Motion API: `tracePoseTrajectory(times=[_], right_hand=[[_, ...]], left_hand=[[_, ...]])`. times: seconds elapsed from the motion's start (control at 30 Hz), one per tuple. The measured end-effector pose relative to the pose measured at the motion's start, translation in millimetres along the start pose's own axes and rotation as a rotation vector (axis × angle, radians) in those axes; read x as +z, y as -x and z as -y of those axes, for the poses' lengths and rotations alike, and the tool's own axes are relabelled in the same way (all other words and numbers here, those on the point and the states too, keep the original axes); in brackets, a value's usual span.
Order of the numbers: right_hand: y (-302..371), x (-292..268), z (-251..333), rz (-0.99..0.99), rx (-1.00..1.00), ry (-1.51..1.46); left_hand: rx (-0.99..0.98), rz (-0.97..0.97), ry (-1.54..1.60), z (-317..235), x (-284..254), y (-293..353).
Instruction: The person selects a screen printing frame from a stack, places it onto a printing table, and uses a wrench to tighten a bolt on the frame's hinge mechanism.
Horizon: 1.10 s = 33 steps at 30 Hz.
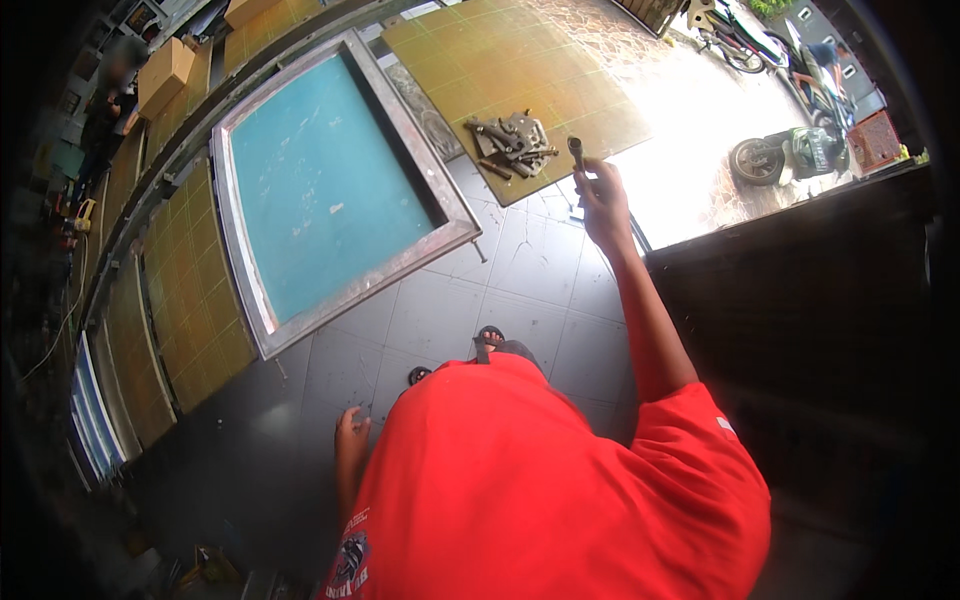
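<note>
My right hand (604, 195) is raised at the right end of a yellowish board. Its fingers are closed around the handle of what looks like a ratchet wrench (575, 149), dark, with its round head upward. Just left of it, a pile of metal parts (515, 143), with plates and several bolt-like rods, lies on the board (540, 75). My left hand (352, 432) hangs low beside my red shirt, fingers loosely bent and apart, with nothing visible in it. To the left, a metal-framed screen (320, 185) with a teal mesh rests on the long worktable.
More yellowish panels (195, 280) line the table leftward, and a cardboard box (165, 78) stands at the far left near another person (115, 85). A dark wooden surface (790, 290) borders the right. Outside, a motor scooter (790, 155) is parked. Grey floor tiles (430, 310) show below.
</note>
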State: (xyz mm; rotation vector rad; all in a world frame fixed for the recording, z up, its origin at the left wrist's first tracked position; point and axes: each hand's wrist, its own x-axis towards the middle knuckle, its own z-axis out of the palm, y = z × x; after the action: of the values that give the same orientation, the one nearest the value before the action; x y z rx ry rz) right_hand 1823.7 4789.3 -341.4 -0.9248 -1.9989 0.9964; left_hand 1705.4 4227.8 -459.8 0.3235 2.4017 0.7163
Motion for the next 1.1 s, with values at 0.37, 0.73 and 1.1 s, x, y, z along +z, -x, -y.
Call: tracePoseTrajectory(times=[0.37, 0.73, 1.1], right_hand=[[147, 35, -14, 0.975, 0.587, -0.123], [118, 42, 0, 1.045, 0.795, -0.379], [90, 47, -11, 1.187, 0.818, -0.542]], left_hand=[[0.105, 0.125, -0.06, 38, -40, -10], [0.092, 0.115, -0.094, 79, -63, 2], [0.105, 0.227, -0.017, 29, -24, -4]])
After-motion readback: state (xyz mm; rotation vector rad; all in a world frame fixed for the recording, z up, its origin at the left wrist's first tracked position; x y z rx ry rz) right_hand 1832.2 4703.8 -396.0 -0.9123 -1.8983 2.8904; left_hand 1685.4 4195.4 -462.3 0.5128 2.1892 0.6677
